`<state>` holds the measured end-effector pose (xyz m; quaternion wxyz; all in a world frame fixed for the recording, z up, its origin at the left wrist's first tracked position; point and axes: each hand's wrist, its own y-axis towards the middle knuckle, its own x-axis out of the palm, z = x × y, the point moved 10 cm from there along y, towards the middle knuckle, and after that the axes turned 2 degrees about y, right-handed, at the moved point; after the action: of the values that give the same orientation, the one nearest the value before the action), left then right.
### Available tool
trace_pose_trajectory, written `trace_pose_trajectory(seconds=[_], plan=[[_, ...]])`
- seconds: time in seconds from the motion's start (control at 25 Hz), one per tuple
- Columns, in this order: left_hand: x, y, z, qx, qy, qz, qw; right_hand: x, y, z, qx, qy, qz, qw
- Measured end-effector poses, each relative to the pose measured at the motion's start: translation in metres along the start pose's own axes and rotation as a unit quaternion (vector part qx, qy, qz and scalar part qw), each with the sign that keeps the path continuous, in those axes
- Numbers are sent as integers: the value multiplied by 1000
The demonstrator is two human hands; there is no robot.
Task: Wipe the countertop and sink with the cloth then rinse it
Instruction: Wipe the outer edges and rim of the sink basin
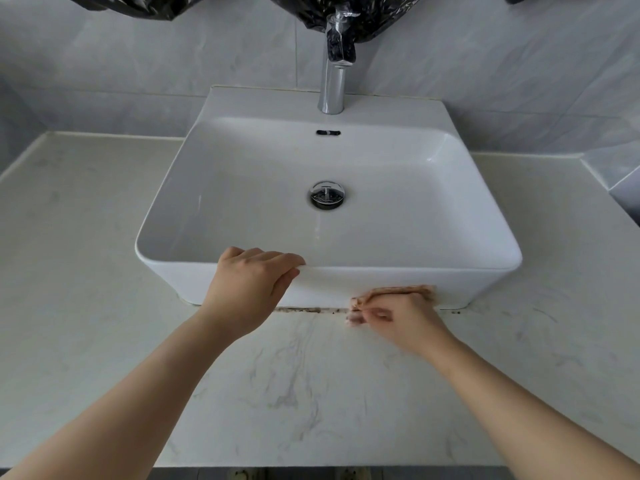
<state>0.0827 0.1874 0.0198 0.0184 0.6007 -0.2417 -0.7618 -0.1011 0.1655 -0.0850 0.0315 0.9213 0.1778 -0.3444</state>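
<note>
A white rectangular sink (381, 209) stands on a pale marble countertop (86, 271). My left hand (249, 289) grips the sink's front rim, fingers curled over the edge. My right hand (398, 318) holds a tan cloth (401, 291) against the bottom of the sink's front wall, where it meets the counter. The hand is blurred. A dark grimy line (308, 310) runs along that joint between my hands. Most of the cloth is hidden under my right hand.
A chrome faucet (332, 84) rises behind the basin, with black plastic wrapped above it. A chrome drain (327, 195) sits in the basin's middle. Grey tiled walls close off the back and the right corner. The counter's front edge runs along the bottom of the view.
</note>
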Motion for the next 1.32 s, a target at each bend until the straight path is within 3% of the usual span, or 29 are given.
trace_pose_trajectory(seconds=[0.16, 0.24, 0.36, 0.44, 0.52, 0.64, 0.8, 0.88, 0.96, 1.16, 1.24, 1.32], plan=[[4, 4, 5, -7, 25, -11, 1000, 2, 5, -91, -187, -17, 116, 975], [4, 3, 5, -3, 23, -12, 1000, -13, 4, -93, -192, 27, 138, 971], [3, 2, 5, -10, 28, -7, 1000, -60, -10, -59, -136, 59, 200, 969], [4, 3, 6, -6, 31, -9, 999, -68, -20, -75, -152, -68, 253, 953], [1, 3, 7, -5, 32, -5, 999, -63, -27, -103, -201, -232, 317, 897], [3, 3, 6, -7, 35, -5, 999, -68, -27, -99, -214, -331, 325, 860], [4, 2, 6, -13, 43, -10, 999, -27, -8, -116, -164, -331, 305, 878], [5, 2, 5, -9, 42, -9, 999, -2, 0, -136, -189, -362, 306, 860], [4, 3, 5, -8, 43, -16, 999, -25, -5, -118, -193, -381, 313, 849], [6, 10, 13, 17, 16, -33, 999, -117, -37, -45, -52, -347, 383, 854], [17, 20, 26, 27, 0, -86, 996, -83, -22, -69, -41, -302, 384, 871], [37, 28, 32, 36, 7, -166, 985, -38, -15, -101, -120, -297, 357, 877]])
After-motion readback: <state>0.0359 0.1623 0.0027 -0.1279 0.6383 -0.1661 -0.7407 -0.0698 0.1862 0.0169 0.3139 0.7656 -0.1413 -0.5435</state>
